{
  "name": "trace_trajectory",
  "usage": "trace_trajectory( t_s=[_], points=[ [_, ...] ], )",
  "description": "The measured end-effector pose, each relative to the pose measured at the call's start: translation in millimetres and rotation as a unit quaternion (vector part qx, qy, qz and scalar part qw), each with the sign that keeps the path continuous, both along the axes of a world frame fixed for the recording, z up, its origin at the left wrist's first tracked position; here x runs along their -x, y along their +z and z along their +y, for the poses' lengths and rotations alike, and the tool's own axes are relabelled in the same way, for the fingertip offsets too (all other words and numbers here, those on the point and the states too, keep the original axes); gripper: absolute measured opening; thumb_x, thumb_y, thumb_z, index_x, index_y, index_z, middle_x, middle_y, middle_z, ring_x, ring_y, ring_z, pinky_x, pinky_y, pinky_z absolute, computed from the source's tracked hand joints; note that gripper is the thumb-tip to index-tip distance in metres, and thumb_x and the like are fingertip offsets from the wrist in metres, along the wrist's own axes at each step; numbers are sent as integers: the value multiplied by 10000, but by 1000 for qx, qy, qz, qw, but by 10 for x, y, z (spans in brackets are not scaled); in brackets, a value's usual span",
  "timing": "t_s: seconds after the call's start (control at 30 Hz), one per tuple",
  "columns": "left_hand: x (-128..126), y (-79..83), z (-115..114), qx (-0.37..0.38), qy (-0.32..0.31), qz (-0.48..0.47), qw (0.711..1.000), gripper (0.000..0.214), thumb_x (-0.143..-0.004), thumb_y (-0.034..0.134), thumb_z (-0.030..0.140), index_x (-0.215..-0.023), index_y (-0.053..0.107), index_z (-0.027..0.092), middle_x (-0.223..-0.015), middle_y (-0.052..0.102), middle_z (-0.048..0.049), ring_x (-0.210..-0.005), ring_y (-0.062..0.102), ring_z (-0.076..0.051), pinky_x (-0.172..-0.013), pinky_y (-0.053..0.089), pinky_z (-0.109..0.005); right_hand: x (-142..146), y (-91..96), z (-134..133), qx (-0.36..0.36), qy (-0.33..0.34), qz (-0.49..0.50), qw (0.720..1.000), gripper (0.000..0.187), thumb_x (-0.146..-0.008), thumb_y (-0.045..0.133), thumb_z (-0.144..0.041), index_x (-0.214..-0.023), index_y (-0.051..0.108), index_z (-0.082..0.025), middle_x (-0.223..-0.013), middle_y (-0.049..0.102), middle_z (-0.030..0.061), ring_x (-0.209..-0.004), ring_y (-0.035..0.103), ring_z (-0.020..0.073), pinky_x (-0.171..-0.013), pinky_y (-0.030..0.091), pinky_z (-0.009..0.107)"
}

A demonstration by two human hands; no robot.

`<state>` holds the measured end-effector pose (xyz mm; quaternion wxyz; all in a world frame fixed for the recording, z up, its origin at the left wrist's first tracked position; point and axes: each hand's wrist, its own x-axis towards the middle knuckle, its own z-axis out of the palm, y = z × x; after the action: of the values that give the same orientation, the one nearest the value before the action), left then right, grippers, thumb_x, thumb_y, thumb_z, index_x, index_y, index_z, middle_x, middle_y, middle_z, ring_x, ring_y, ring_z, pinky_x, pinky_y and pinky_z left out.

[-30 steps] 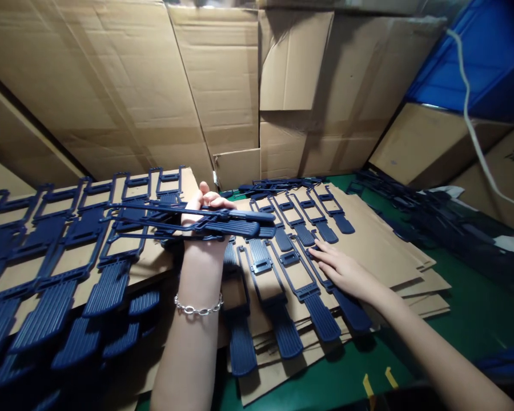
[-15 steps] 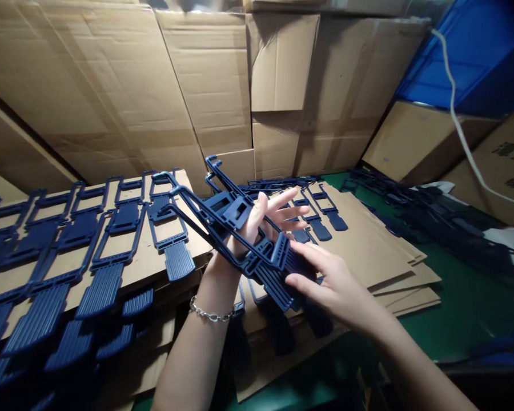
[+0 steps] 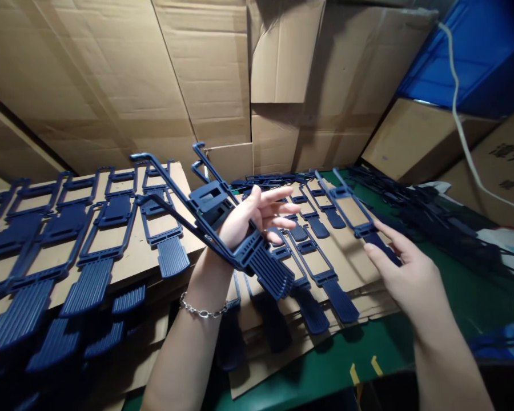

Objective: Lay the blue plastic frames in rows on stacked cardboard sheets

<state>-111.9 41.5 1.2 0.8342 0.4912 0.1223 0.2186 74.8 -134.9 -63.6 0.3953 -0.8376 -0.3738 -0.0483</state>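
My left hand (image 3: 257, 217) is raised over the cardboard and carries a tilted stack of dark blue plastic frames (image 3: 223, 228) against its palm and wrist. Its fingers are loosely spread and its thumb is hidden behind the stack. A silver bracelet (image 3: 203, 311) sits on that wrist. My right hand (image 3: 405, 274) is to the right, pinching the ribbed end of a single blue frame (image 3: 346, 205) that slants up off the cardboard sheet (image 3: 368, 262). More blue frames (image 3: 312, 257) lie in a row on that sheet between my hands.
Rows of the same frames (image 3: 89, 245) cover a raised cardboard stack on the left. A loose heap of frames (image 3: 432, 217) lies on the green table (image 3: 454, 308) at right. Cardboard boxes (image 3: 205, 74) wall the back; a blue crate (image 3: 466, 57) and white cable (image 3: 462, 137) are upper right.
My left hand has tilted the stack from level to slanted and spread its fingers. My right hand left the lying frames, touched the stack, then moved right and took a single frame.
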Motion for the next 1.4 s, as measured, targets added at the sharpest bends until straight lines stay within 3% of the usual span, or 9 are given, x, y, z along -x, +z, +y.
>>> trace_trajectory(
  t_s=[0.1,0.23,0.57,0.73,0.9,1.03,1.13,1.27,1.4],
  points=[
    [94,64,80,8,59,4,998,571,-957,98,405,-1132,566,129,-824,650,-75,-616,623,-124,-429,468,-174,-68,-146,-158,94,-70,19,993,593,-731,516,-543,-1215,576,-207,-1022,619,96,-874,590,314,-721,484,438],
    [180,89,163,10,113,4,994,547,-951,132,441,-1199,524,152,-794,637,-58,-590,606,-115,-442,469,-176,4,-354,-335,155,-61,82,983,629,-696,503,-558,-1223,572,-221,-952,625,72,-660,584,242,-628,475,387],
    [128,29,160,27,166,-22,985,594,-904,204,570,-1113,565,147,-713,609,-38,-536,573,-106,-451,461,-196,106,-646,-259,142,-19,28,989,564,-738,416,-522,-1126,635,-176,-917,565,88,-727,571,216,-613,469,324],
    [50,16,87,57,129,-16,990,616,-903,185,569,-1053,599,138,-698,607,-48,-549,569,-118,-526,475,-235,62,-700,-196,179,3,-47,983,539,-835,395,-510,-1194,582,-153,-914,530,114,-763,558,249,-621,479,373],
    [-46,-27,-50,74,34,-17,997,569,-897,235,563,-1024,624,167,-854,631,-72,-694,584,-157,-668,479,-291,202,-499,-150,52,7,-166,985,473,-850,435,-494,-1103,610,-135,-1096,504,160,-1050,459,332,-879,386,518],
    [-124,-66,-173,65,-5,-15,998,544,-887,279,573,-1033,624,178,-967,617,-80,-786,574,-170,-691,475,-293,578,-142,-154,-68,179,-26,981,436,-865,469,-466,-1208,523,-202,-1117,536,95,-976,540,233,-803,475,361],
    [-187,-87,-225,72,-45,-2,996,565,-892,236,581,-1069,606,192,-997,603,-81,-770,575,-172,-642,491,-311,860,37,-108,-72,286,21,955,585,-809,553,-498,-1304,433,-210,-1166,527,89,-1003,544,231,-784,500,322],
    [-266,-139,-221,58,-62,24,996,587,-900,183,573,-1132,572,200,-1049,594,-93,-733,592,-169,-594,494,-305,1010,91,58,-39,319,29,947,609,-795,560,-435,-1320,408,-166,-1262,471,106,-1148,458,259,-913,449,377],
    [-302,-229,-203,6,-45,25,999,498,-905,275,538,-1160,550,211,-1129,577,-101,-783,606,-173,-591,492,-273,989,70,176,-59,318,30,946,465,-781,557,-365,-1191,504,-152,-1189,503,118,-1080,489,257,-868,467,385]
  ],
)
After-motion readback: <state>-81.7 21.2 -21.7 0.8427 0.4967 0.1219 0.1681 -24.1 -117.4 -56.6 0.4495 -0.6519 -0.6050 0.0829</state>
